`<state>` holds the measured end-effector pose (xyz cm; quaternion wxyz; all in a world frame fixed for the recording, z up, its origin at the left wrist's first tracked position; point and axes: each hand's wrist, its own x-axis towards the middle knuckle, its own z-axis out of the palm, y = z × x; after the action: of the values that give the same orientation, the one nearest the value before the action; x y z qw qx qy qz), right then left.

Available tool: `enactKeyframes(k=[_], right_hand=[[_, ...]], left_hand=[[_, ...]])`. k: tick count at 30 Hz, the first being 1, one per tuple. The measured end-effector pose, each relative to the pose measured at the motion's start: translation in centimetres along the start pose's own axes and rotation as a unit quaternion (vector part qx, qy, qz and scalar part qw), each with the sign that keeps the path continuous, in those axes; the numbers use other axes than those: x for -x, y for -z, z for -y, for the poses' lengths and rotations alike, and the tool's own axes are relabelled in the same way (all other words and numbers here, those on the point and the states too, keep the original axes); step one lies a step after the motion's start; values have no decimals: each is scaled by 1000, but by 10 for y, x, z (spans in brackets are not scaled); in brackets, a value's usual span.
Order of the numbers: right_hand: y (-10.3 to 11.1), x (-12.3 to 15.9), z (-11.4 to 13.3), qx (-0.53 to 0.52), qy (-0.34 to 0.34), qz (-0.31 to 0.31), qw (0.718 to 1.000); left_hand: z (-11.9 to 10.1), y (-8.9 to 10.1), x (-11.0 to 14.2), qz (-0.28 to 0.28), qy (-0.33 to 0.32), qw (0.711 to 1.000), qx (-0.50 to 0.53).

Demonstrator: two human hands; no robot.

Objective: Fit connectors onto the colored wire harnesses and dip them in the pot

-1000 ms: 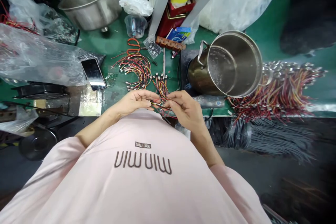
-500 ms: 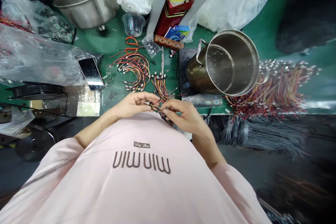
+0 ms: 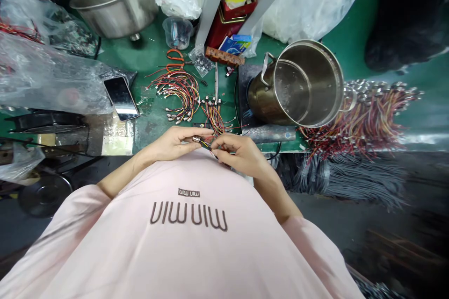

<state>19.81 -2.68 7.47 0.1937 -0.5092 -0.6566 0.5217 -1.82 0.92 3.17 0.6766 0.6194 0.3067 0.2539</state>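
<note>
Close to my body at the bench edge, my left hand (image 3: 174,143) pinches the metal end of a small wired connector (image 3: 197,139) between thumb and fingers. My right hand (image 3: 234,150) has its thumb and fingertips closed on the connector's thin coloured wires (image 3: 206,144). Just beyond my hands lies a small bunch of wired connectors (image 3: 214,114). To its left a larger curved bundle of red, yellow and black wires (image 3: 184,93) rests on the green bench, with metal ends toward me. Whatever else my right fingertips cover is hidden.
A tall steel pot (image 3: 298,86) stands on a dark hot plate (image 3: 273,133) at right, beside a heap of wired connectors (image 3: 365,121). Orange-handled scissors (image 3: 174,60), a phone (image 3: 121,98), a steel basin (image 3: 117,4) and a clear plastic cup (image 3: 177,32) lie farther left.
My right hand has shifted slightly left, toward my left hand. The thin dark tool-like shaft seen between my hands earlier no longer shows; the connector's wires are more visible.
</note>
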Motion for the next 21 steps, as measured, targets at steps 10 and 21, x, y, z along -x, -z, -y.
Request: enactKeyframes(k=[10, 21], right_hand=[[-7, -2, -3, 60, 82, -86, 991], [-17, -5, -4, 170, 170, -164, 957]], left_hand=[[0, -2, 2, -65, 74, 995, 26], [1, -8, -1, -92, 72, 985, 129]])
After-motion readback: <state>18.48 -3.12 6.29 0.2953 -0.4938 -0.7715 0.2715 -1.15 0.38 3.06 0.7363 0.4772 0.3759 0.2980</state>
